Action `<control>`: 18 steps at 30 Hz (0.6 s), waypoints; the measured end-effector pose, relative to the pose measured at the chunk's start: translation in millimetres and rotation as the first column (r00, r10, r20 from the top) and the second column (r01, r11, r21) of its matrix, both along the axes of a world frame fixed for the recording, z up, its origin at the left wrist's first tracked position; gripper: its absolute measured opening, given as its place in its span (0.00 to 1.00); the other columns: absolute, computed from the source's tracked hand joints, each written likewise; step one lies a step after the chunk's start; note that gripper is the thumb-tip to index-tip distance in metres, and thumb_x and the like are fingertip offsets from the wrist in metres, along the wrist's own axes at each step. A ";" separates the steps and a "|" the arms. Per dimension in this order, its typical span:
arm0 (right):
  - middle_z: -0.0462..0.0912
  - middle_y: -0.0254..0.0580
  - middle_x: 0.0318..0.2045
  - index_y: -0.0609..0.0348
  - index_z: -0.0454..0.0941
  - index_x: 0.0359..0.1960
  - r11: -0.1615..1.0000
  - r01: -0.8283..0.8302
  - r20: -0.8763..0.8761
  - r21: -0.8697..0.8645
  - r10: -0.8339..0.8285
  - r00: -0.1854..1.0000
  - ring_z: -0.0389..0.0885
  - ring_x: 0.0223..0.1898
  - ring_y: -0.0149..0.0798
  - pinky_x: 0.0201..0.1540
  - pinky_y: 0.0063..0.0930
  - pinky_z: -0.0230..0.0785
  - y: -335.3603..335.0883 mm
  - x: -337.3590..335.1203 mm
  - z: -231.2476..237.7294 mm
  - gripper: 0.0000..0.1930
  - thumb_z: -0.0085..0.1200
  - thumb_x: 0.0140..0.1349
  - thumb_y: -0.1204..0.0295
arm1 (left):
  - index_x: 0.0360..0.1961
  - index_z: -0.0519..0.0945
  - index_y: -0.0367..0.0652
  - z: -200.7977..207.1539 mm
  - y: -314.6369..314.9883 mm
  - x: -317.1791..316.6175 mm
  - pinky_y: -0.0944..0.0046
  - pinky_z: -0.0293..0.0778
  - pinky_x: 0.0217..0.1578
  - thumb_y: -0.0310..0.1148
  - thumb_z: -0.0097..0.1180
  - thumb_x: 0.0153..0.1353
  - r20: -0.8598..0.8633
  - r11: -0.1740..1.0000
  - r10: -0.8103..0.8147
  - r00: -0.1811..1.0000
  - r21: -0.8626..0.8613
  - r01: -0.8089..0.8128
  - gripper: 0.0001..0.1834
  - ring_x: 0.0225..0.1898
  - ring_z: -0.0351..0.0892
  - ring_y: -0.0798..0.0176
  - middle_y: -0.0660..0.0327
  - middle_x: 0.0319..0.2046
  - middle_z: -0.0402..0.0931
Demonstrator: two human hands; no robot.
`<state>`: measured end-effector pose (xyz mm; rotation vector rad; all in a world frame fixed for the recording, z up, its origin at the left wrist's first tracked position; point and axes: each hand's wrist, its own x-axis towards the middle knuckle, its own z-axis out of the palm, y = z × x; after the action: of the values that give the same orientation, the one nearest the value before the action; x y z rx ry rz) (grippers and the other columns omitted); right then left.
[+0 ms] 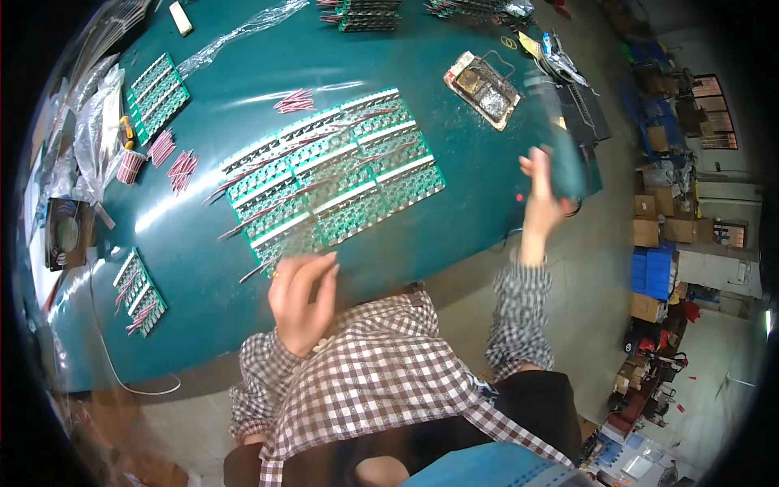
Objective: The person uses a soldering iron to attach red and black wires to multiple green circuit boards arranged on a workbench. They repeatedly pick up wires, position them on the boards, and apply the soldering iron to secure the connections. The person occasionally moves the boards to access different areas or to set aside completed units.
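Observation:
My left hand point(302, 302) is at the near edge of a panel of green circuit boards point(329, 174). Its fingers are bent and slightly apart, and nothing shows between them. White strips cross the panel, and red and black wires point(268, 207) lie over it, some sticking out past its left side. Off the table's right side, my right hand point(542, 213) is raised and smeared by motion. It appears closed around a blurred teal tool point(570, 166), whose kind I cannot make out. Beyond the panel sits a small metal tray point(487, 91) with a wire handle and dark, crusty contents.
Bundled wires point(182, 170) and a smaller board panel point(158, 96) lie at the left, near plastic bags point(97, 122). Another board piece point(139, 292) is at the near left. Stacked boards point(361, 15) stand at the far edge. A dark stand point(580, 109) occupies the right corner.

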<state>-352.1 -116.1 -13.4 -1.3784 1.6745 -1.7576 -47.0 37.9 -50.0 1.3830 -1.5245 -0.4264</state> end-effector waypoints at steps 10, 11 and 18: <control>0.80 0.45 0.36 0.68 0.72 0.48 0.927 -0.348 0.565 0.140 0.214 0.797 0.83 0.40 0.45 0.32 0.34 0.82 100.5 35.2 0.1 0.16 0.48 0.67 0.66 | 0.46 0.77 0.35 21.5 -23.6 -31.2 0.69 0.76 0.40 0.22 0.58 0.60 -0.639 0.941 -0.167 0.751 0.124 0.314 0.13 0.41 0.80 0.67 0.59 0.38 0.79; 0.79 0.45 0.34 0.67 0.72 0.47 0.905 -0.410 0.608 0.113 0.263 0.749 0.83 0.39 0.45 0.31 0.33 0.82 114.1 42.5 -0.2 0.16 0.48 0.67 0.65 | 0.47 0.76 0.36 24.8 -25.5 -33.1 0.69 0.76 0.41 0.24 0.58 0.61 -0.743 0.921 -0.124 0.658 0.162 0.355 0.13 0.43 0.80 0.67 0.59 0.39 0.79; 0.76 0.42 0.30 0.68 0.68 0.46 0.761 -0.649 0.763 0.006 0.416 0.495 0.82 0.36 0.42 0.29 0.29 0.83 159.1 83.2 -13.8 0.20 0.50 0.65 0.61 | 0.49 0.76 0.39 19.0 -32.0 -20.7 0.75 0.74 0.37 0.33 0.56 0.65 -0.977 0.888 0.104 0.186 0.176 0.426 0.14 0.35 0.75 0.75 0.61 0.39 0.79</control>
<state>-268.9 43.0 -27.2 -0.7479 0.8518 -1.3142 -67.7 5.9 -31.0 0.8000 -0.4104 -1.5518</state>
